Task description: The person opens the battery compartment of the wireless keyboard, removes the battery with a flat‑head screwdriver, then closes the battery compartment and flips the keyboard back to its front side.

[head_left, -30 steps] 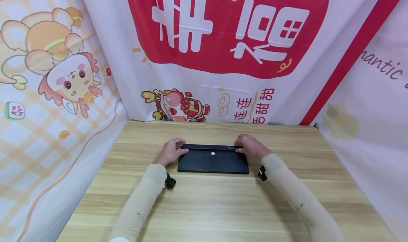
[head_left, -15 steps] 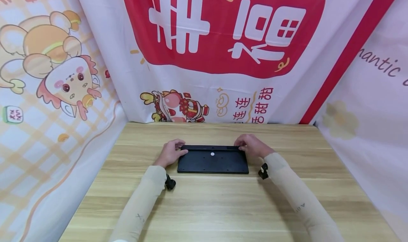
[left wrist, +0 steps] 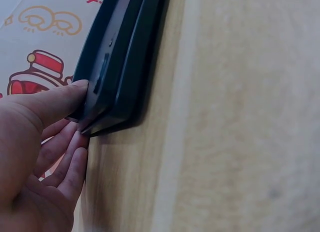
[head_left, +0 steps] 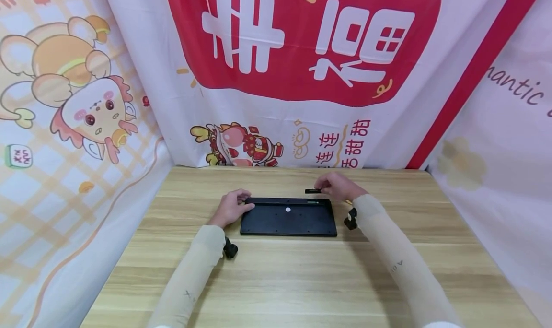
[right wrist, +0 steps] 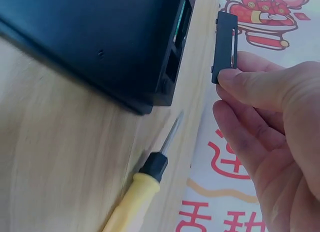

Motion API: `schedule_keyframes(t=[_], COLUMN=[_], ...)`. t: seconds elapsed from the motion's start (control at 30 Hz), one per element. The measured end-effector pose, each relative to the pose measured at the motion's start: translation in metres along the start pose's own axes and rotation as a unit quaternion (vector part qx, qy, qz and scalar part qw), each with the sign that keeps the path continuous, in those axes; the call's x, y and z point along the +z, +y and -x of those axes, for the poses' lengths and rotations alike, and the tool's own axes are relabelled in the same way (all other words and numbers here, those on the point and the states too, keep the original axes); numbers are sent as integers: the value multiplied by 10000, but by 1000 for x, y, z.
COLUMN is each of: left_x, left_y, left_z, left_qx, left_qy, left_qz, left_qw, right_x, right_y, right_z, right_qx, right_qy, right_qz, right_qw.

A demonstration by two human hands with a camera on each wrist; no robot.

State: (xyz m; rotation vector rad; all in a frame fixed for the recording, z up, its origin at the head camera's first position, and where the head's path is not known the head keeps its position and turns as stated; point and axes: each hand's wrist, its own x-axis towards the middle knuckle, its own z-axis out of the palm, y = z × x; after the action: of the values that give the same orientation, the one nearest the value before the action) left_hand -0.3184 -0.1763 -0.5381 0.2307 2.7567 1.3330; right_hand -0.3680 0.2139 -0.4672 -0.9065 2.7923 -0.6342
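Note:
A black keyboard (head_left: 288,224) lies face down, its underside up with a small round white sticker near the raised back edge. My left hand (head_left: 228,207) pinches its far left corner; in the left wrist view the thumb (left wrist: 65,98) lies on the raised edge and the fingers are behind it. Just beyond the far right corner, my right hand (head_left: 338,186) holds a small black battery cover (right wrist: 226,48) between thumb and fingers, apart from the keyboard. An uncovered battery compartment (head_left: 318,202) shows green inside the raised edge.
A screwdriver (right wrist: 136,196) with a yellow handle lies on the wooden table (head_left: 284,280) to the keyboard's right, mostly hidden by my right hand in the head view. A printed cloth (head_left: 297,93) hangs along the table's back edge, with more cloth at both sides.
My right hand has lifted the battery cover off the keyboard and moved it slightly away, baring the compartment. My left hand has stayed at the left corner.

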Motion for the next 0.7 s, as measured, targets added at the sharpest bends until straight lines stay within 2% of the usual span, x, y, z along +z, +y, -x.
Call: schedule_keyframes(t=[0.27, 0.5, 0.7], left_x=[-1, 0, -1], left_y=[-3, -3, -3], left_z=[2, 2, 0], left_qx=[-24, -11, -38], left_qy=[32, -9, -2], left_qz=[10, 124, 86], left_qw=[10000, 9999, 10000], right_x=[15, 32, 38], right_y=[-1, 5, 10], right_z=[-22, -32, -37], right_qx=[210, 256, 330], right_qy=[-66, -46, -25], right_qz=[-46, -229, -147], right_qw=[9997, 9994, 9993])
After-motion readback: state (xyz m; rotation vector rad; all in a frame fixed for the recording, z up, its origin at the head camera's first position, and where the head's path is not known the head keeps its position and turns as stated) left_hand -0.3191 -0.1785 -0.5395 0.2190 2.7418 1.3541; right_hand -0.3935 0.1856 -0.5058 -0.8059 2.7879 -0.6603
